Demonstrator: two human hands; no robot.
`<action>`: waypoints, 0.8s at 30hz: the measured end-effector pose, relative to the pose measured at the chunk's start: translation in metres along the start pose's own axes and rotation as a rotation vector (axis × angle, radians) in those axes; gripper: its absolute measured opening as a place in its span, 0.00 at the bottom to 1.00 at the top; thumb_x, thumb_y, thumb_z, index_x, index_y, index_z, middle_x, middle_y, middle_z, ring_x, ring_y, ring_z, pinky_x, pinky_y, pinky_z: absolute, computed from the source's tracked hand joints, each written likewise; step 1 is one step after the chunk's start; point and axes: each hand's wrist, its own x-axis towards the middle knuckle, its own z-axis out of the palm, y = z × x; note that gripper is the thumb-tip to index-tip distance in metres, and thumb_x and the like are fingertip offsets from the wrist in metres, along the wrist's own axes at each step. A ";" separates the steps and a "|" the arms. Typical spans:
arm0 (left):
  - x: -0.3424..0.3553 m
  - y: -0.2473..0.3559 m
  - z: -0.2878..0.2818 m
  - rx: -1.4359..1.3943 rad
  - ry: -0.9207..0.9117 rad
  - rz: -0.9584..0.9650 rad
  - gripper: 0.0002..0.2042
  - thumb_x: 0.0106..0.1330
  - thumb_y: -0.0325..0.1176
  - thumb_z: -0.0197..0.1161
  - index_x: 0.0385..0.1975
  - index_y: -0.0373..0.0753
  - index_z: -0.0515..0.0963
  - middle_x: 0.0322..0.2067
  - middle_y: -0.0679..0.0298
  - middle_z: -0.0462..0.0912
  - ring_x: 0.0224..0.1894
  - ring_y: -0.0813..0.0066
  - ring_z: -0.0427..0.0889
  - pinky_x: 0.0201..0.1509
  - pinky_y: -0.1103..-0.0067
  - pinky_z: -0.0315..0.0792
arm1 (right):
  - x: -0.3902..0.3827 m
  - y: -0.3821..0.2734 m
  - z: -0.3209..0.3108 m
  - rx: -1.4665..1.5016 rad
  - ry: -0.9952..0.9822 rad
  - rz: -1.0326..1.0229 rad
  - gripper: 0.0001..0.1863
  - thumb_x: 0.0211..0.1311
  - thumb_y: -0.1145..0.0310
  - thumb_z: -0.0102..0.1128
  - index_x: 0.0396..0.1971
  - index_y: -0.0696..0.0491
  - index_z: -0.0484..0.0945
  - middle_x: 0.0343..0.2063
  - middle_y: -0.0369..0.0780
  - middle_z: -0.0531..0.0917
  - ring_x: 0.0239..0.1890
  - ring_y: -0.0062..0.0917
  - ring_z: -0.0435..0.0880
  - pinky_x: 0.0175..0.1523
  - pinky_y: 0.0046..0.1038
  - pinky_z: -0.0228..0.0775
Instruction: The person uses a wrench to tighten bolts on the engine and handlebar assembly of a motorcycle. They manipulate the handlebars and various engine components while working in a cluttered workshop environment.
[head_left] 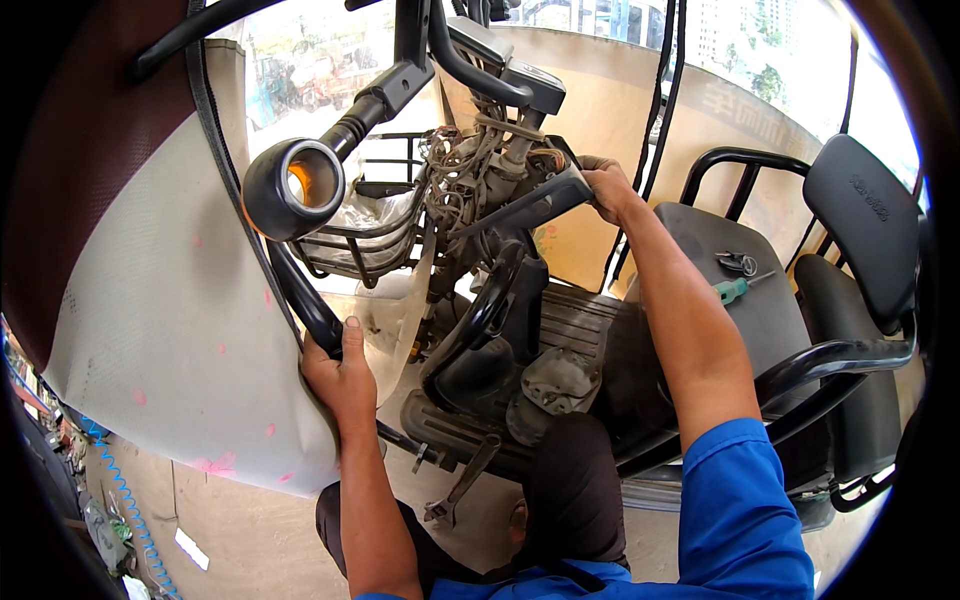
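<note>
The dark panel (532,208) sits beside the steering column (513,152), in front of the exposed wiring (455,172). The right hand (607,188) pinches the panel at its right end, fingers closed on the edge. Maintain this grip at the solid end; do not press on the thin, pointed end.

Before applying any force to the panel, check that no wire of the bundle is trapped behind it. The rear of the panel and its fixings are hidden from this view, so it cannot be told whether it is free or fastened. If it resists, do not twist it; locate the fastener first.

The left hand (345,378) is wrapped around the lower end of the black tube (308,298), thumb up along it. Use this hand as a brace, with a firm, even hold. Keep it clear of the clear sheet (412,305) just beside it, which would probably flex or crack under load.

Keep the right forearm off the seat (690,222), where a set of keys (738,263) and a green-handled screwdriver (732,290) lie near it; both could be knocked off. Note the adjustable wrench (472,478) between the 2 arms, low by the footboard (425,415), and avoid kicking it. The round lamp (293,188) projects above the left hand; allow clearance.
</note>
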 end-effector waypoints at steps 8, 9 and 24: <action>0.000 0.001 0.000 0.003 0.005 0.017 0.11 0.66 0.33 0.65 0.26 0.34 0.72 0.17 0.70 0.71 0.20 0.81 0.68 0.26 0.80 0.63 | -0.001 0.003 -0.001 0.013 0.002 0.003 0.14 0.54 0.84 0.54 0.41 0.68 0.81 0.31 0.44 0.85 0.26 0.24 0.85 0.34 0.24 0.80; 0.000 0.001 0.000 0.000 0.005 0.011 0.11 0.66 0.33 0.65 0.26 0.34 0.72 0.17 0.70 0.71 0.20 0.81 0.68 0.26 0.80 0.63 | 0.000 0.004 -0.002 0.004 0.005 -0.001 0.14 0.54 0.84 0.54 0.41 0.68 0.81 0.31 0.44 0.85 0.26 0.24 0.85 0.34 0.25 0.80; -0.001 -0.001 -0.002 -0.005 -0.017 -0.077 0.11 0.66 0.34 0.66 0.30 0.32 0.75 0.21 0.67 0.74 0.24 0.77 0.71 0.31 0.78 0.66 | -0.006 0.002 0.003 -0.032 0.042 -0.018 0.16 0.52 0.84 0.54 0.42 0.68 0.81 0.32 0.45 0.85 0.28 0.26 0.85 0.36 0.25 0.80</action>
